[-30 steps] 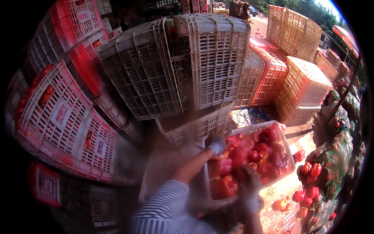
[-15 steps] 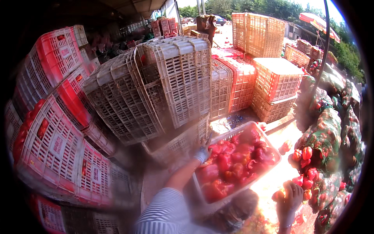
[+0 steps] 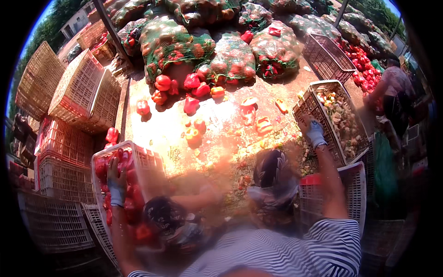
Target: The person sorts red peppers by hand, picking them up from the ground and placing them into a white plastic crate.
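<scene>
My left hand (image 3: 116, 182), with a pale wrap at the wrist, lies over a white plastic crate (image 3: 150, 167) at the lower left. Its fingers are apart, against the red bell peppers (image 3: 131, 196) filling that crate. On the right, my right hand (image 3: 312, 130), in a similar wrap, rests its spread fingers at the side of a brownish slatted crate (image 3: 318, 111). Pale vegetable trimmings (image 3: 341, 117) fill this crate, which looks tilted. Under my right forearm stands a white crate with a red rim (image 3: 355, 189). Neither hand visibly holds a pepper.
Two people in dark patterned caps (image 3: 272, 168) are low in front of me. Another person (image 3: 397, 92) is at the far right. Green mesh sacks (image 3: 173, 46) line the back; loose peppers (image 3: 191, 105) lie on the ground. Stacked crates (image 3: 64, 152) stand left.
The view has swung to the right, so the pepper crate now sits at the lower left. My left hand, earlier at that crate's rim, now lies over its peppers.
</scene>
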Available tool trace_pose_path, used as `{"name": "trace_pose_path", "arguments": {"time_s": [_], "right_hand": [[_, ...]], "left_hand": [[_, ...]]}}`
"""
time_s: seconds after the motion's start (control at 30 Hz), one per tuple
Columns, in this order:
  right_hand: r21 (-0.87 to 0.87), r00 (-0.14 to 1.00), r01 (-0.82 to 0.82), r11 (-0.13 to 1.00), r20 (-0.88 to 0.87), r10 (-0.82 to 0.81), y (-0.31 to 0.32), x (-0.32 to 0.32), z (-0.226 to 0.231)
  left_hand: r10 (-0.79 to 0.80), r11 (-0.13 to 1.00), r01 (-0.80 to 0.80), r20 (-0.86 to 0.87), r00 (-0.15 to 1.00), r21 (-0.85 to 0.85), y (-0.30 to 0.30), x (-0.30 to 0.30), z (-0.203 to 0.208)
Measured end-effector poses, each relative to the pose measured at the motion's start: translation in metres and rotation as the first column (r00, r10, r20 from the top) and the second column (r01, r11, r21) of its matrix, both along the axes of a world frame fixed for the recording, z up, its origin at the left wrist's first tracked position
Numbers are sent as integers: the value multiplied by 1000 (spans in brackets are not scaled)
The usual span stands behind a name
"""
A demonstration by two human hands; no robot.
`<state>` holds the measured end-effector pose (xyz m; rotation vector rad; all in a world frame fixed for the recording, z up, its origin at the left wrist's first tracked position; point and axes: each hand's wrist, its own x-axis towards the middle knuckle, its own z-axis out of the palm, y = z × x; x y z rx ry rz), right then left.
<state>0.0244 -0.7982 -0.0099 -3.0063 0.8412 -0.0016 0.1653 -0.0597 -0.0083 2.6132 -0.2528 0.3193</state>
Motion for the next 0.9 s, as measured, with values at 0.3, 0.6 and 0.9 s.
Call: {"name": "trace_pose_path", "arguments": {"time_s": [0.3,0.6,0.9], "right_hand": [[328,833,22,944,-529,164,15,17,-147],[689,979,111,716,47,-197,-43,214,-231],[101,907,413,905,-136,-399,-148,227,-297]], "left_hand": [[-530,827,469,-707,467,-310,-287,92,-71],[-565,705,-359,-790,237,-612,-431,104,-225],[-706,634,175,-470,530,-753,-475,149,-348]]}}
